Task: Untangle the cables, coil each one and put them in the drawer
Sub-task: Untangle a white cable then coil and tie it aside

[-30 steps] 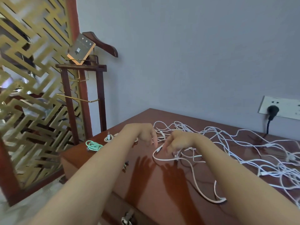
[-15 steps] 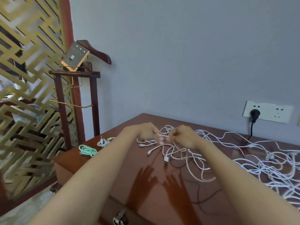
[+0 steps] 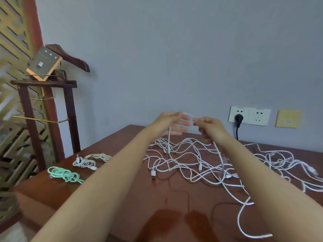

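Your right hand (image 3: 208,126) pinches the white cable (image 3: 187,114), fingers curled. Your left hand (image 3: 172,122) has straight, spread fingers with the cable draped over them, likely lifting it clear of the tangle (image 3: 201,159) mid-table (image 3: 157,203). The coiled green cable (image 3: 63,174) is parked at the left edge.

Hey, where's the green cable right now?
Head view, lower left: the green cable lies coiled at the left end of the table, just nearer than the coiled white cable.
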The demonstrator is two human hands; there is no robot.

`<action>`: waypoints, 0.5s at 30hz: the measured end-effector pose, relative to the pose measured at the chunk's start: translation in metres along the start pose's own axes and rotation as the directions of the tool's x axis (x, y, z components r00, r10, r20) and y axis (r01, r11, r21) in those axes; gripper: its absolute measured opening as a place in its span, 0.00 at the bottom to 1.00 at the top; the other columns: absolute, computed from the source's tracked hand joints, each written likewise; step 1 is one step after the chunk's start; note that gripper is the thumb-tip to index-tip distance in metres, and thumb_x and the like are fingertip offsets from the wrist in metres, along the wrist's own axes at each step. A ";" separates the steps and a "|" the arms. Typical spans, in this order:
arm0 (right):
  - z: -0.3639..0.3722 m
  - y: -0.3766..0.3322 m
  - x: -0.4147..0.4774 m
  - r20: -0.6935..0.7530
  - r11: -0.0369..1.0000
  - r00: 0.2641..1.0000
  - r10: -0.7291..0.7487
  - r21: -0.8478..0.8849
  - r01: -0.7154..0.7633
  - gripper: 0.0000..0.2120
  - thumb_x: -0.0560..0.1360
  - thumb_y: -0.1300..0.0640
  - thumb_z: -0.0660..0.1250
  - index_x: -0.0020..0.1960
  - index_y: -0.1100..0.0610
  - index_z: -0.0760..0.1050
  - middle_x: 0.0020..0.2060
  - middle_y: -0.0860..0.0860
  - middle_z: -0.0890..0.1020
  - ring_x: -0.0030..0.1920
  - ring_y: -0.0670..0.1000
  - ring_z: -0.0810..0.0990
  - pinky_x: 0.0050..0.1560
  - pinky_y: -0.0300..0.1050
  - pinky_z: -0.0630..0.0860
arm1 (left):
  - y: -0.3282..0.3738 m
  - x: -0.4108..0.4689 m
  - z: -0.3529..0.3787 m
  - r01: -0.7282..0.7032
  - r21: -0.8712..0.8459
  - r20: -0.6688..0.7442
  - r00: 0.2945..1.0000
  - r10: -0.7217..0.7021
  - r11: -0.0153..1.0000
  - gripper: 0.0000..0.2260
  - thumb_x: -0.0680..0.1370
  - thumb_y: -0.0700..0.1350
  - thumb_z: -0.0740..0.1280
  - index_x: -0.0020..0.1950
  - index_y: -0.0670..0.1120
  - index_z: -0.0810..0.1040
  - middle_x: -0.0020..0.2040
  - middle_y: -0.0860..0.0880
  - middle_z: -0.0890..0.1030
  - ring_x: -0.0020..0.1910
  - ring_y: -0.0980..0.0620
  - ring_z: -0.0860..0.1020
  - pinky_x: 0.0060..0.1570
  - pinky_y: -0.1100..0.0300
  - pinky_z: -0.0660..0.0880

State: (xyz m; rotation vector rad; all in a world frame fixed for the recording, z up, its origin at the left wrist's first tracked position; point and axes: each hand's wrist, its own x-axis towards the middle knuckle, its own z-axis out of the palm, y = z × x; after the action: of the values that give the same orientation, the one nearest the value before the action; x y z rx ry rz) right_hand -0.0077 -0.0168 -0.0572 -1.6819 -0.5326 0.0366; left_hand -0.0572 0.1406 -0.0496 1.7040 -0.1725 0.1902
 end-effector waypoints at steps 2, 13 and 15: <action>-0.012 -0.003 -0.004 0.030 0.995 0.997 0.065 0.074 -0.067 0.13 0.78 0.53 0.62 0.37 0.57 0.71 0.20 0.46 0.62 0.16 0.41 0.57 0.18 0.30 0.55 | 0.005 0.008 0.018 -0.019 -0.129 -0.001 1.000 0.019 0.991 0.15 0.82 0.50 0.53 0.47 0.46 0.77 0.47 0.48 0.81 0.46 0.53 0.81 0.51 0.61 0.76; -0.063 0.017 -0.047 0.418 0.886 0.781 0.464 -0.235 -0.400 0.12 0.81 0.53 0.54 0.46 0.57 0.72 0.22 0.47 0.63 0.18 0.40 0.54 0.16 0.28 0.51 | 0.009 0.028 0.113 0.115 -0.510 0.099 0.992 -0.074 0.853 0.15 0.81 0.48 0.52 0.41 0.45 0.73 0.33 0.49 0.78 0.27 0.53 0.76 0.31 0.59 0.78; -0.069 0.019 -0.054 0.410 0.906 0.809 0.422 -0.227 -0.357 0.09 0.80 0.58 0.57 0.42 0.56 0.70 0.21 0.46 0.61 0.18 0.40 0.55 0.16 0.29 0.52 | 0.005 0.030 0.126 0.130 -0.488 0.072 0.991 -0.109 0.863 0.12 0.81 0.46 0.54 0.41 0.47 0.72 0.34 0.50 0.74 0.22 0.55 0.70 0.24 0.66 0.71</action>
State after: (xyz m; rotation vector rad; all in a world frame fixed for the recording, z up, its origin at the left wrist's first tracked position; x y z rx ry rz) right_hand -0.0277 -0.1020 -0.0762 -1.9067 -0.5280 0.7260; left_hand -0.0256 0.0151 -0.0558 1.2015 -0.1317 0.0115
